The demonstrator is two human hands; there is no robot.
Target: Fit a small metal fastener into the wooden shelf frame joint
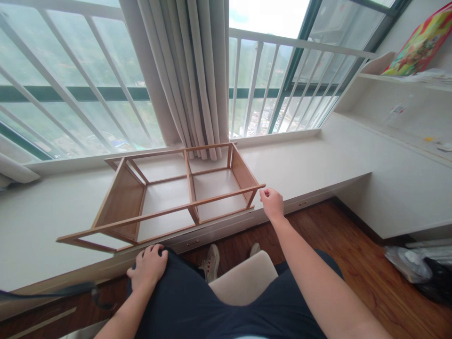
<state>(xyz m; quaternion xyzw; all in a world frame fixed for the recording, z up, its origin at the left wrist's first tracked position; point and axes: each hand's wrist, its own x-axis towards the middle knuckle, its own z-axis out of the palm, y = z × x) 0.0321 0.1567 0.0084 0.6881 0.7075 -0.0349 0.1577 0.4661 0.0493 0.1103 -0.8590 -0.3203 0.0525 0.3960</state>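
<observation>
A brown wooden shelf frame (190,188) lies on its side on the white window ledge (300,153). Solid panels close its two ends and a divider crosses its middle. My right hand (272,203) is closed right beside the tip of the frame's near rail, at its right end. Whatever its fingers pinch, if anything, is hidden or too small to name. My left hand (150,268) rests on my knee, fingers spread over the dark trousers (190,301), in front of the frame's left part.
Behind the frame hang grey curtains (187,70), with a white railing (282,42) along the window. White shelving (395,127) stands at the right. Plastic bags (409,263) lie on the wooden floor (339,240). A beige seat (247,280) shows between my legs.
</observation>
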